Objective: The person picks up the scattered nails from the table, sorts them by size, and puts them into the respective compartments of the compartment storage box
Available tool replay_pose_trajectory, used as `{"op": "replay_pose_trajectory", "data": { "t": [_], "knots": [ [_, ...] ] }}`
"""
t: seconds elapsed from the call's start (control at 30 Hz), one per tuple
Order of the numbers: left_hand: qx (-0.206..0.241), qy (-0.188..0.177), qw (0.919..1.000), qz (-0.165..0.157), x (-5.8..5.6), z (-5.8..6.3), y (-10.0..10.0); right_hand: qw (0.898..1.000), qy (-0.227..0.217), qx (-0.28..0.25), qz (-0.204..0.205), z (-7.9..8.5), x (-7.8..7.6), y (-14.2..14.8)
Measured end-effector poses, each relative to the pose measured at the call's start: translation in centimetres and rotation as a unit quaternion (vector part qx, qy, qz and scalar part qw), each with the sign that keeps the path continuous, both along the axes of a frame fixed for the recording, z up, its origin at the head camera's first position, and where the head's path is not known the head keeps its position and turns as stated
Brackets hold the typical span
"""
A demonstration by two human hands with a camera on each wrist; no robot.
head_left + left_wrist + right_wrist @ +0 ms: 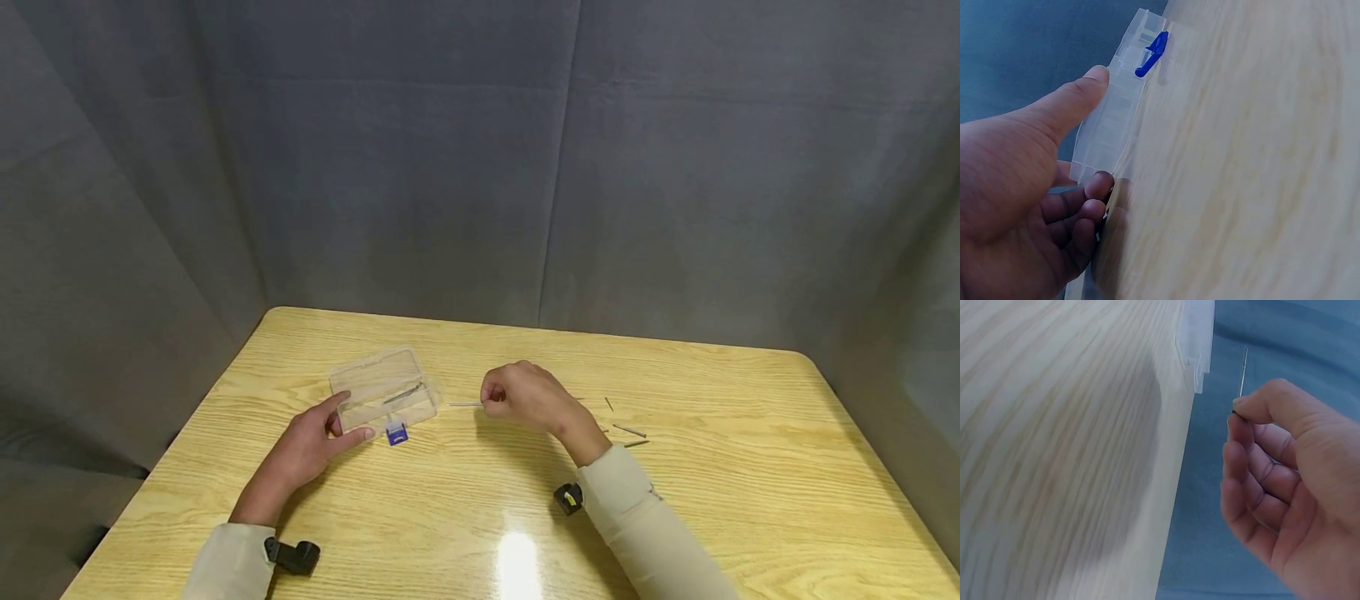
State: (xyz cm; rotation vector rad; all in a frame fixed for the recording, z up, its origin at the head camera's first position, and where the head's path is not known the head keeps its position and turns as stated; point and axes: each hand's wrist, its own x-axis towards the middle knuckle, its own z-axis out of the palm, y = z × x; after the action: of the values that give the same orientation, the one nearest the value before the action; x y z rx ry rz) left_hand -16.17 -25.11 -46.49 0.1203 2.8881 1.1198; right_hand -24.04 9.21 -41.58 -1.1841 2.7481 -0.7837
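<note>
A clear plastic box (352, 418) lies on the table with its lid (375, 372) tipped back and a blue latch (397, 433) at its front. My left hand (306, 446) grips the box's left end, thumb along the front wall, fingers around the side. Slim dark metal pieces (403, 394) lie inside the box. To the right of it, my right hand (527, 398) pinches a thin metal rod (1243, 372) between thumb and forefinger. The rod points left toward the box, and its rear end is hidden in the fingers.
Several loose thin metal rods lie right of my right forearm, among them a thicker one (630, 431) and a short one (609, 404). The wooden table (420, 517) ends at a grey curtain (405, 192) behind. Each wrist wears a small black camera.
</note>
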Motion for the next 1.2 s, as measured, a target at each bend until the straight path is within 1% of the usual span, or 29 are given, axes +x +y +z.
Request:
{"op": "replay_pose_trajectory", "data": {
  "t": [0.17, 0.37, 0.67, 1.0, 1.2],
  "knots": [
    [0.001, 0.005, 1.0, -0.005, 0.0, 0.0, 0.0, 1.0, -0.008, -0.01, 0.004, -0.3, -0.5, -1.2],
    [-0.011, 0.003, 0.9999, 0.002, 0.0, -0.1, -0.1, 1.0, -0.021, -0.017, 0.001, -0.4, -1.1, -2.8],
    [-0.008, 0.001, 1.0, 0.002, 0.0, -0.1, -0.1, 1.0, -0.014, -0.021, 0.011, -0.3, -2.0, -5.2],
    [-0.016, 0.007, 0.9998, 0.009, 0.1, -0.1, -0.1, 1.0, -0.022, -0.015, -0.001, -0.6, -2.8, -6.8],
    [-0.016, 0.006, 0.9998, 0.008, -0.2, -0.2, -0.1, 0.999, -0.033, -0.018, -0.005, -0.8, -3.0, -7.7]
  ]
}}
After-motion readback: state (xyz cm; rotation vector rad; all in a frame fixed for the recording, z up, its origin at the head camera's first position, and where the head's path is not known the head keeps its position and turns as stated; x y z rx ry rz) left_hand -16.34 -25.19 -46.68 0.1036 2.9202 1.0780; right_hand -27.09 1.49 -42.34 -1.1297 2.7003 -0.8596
